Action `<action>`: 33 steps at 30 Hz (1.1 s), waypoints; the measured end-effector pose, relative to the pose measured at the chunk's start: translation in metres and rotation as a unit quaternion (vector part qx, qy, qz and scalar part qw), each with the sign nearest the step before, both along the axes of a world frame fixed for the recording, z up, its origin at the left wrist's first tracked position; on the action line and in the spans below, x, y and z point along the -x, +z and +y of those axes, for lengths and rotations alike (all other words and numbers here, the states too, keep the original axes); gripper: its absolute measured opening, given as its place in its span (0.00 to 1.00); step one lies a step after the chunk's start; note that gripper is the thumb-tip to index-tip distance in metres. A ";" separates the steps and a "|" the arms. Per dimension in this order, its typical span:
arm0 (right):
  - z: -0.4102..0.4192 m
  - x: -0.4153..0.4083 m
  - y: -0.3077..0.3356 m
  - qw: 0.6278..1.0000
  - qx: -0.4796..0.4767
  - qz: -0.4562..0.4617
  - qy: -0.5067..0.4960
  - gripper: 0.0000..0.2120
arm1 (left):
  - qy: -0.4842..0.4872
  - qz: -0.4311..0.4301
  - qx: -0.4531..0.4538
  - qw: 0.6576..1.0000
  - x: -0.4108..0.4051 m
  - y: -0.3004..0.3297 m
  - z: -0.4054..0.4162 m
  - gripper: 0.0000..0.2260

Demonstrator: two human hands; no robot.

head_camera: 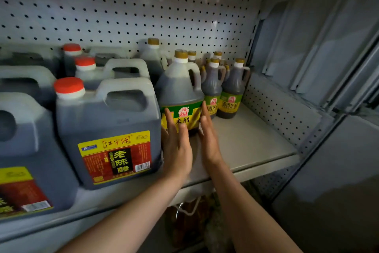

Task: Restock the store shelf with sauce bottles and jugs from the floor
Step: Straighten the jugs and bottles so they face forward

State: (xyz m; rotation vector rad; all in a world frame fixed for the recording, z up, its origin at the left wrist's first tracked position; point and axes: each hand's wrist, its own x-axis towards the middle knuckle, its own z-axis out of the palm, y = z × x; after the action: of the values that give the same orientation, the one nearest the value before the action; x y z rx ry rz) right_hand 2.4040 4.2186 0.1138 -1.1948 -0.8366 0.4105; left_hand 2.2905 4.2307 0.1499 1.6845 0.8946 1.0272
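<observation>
A: Left hand (176, 142) flat, fingers straight on the green-label jug (180, 96); the red-cap jug (106, 129) stands just to its left.

B: Right hand (207, 129) flat at the jug's other side. Shove crookedly and it may topple the small bottles (223, 88) beyond the fingertips.

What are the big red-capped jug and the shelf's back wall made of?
Red-capped jug: probably translucent matte plastic, since the dark liquid shows through and the handle is moulded in. Back wall: apparently painted sheet metal, pale grey with regular punched holes.
</observation>
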 end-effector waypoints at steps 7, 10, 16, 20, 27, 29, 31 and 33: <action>0.002 0.002 -0.002 0.999 -0.025 0.005 -0.023 0.26 | -0.013 0.016 0.060 0.998 -0.002 -0.005 -0.010 0.25; 0.001 0.003 0.000 0.999 -0.029 0.008 -0.026 0.28 | -0.020 0.004 0.086 0.996 -0.005 -0.002 -0.009 0.25; 0.001 0.005 0.002 1.000 -0.005 0.000 -0.022 0.30 | 0.001 0.011 0.066 0.998 -0.007 -0.007 0.009 0.24; 0.001 0.004 0.001 1.000 0.007 -0.009 -0.024 0.29 | 0.006 0.005 0.052 0.999 -0.009 -0.008 0.001 0.24; 0.001 0.006 -0.003 0.997 -0.013 -0.011 -0.077 0.22 | 0.015 -0.006 0.063 0.998 -0.015 -0.010 0.005 0.25; 0.001 0.006 -0.003 0.998 -0.023 0.003 -0.066 0.22 | 0.019 -0.024 0.070 0.997 -0.017 -0.012 0.005 0.24; 0.001 0.006 -0.002 0.998 -0.028 0.016 -0.050 0.23 | 0.021 -0.034 0.073 0.997 -0.019 -0.013 0.004 0.24; 0.002 0.005 -0.002 0.998 -0.030 0.029 -0.039 0.23 | 0.020 -0.037 0.083 0.996 -0.021 -0.011 0.004 0.24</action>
State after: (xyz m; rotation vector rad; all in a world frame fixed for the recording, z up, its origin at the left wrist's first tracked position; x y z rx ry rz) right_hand 2.3990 4.2204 0.1120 -1.1504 -0.7447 0.3530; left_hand 2.3115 4.2351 0.1390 1.4864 0.9417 1.0061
